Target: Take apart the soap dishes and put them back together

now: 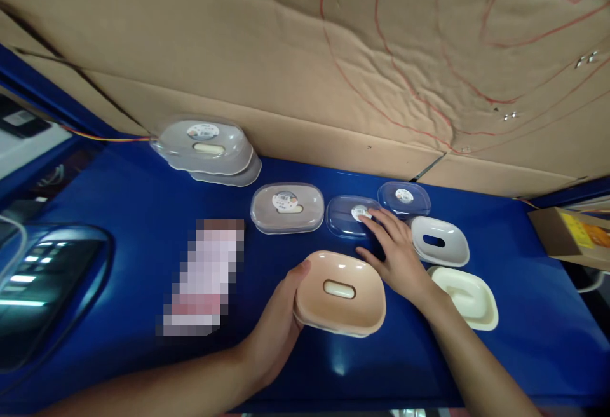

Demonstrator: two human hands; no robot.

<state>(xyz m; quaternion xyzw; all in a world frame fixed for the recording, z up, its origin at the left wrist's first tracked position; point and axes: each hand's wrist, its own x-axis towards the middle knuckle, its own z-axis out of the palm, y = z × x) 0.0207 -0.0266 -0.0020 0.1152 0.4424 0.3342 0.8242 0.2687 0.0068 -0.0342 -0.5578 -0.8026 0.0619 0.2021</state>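
The left hand [284,296] is gripping the peach dish [340,310] near the person, while the right hand [399,259] is stretching loosely parted fingers over the near clear lid [340,218] at twelve o'clock from that dish, contact being hard to tell. Outward on the counter [405,356], the far clear lid [404,197] is lying at one o'clock, the white tray [452,243] at two and the cream tray [476,296] at three. The covered dish [288,211] at eleven and covered stack [204,151] at half past ten are looking finished; the uncovered peach dish and separate pieces are apparently awaiting work.

Tan cardboard panel [214,54] (wrinkly), brown box [562,236]
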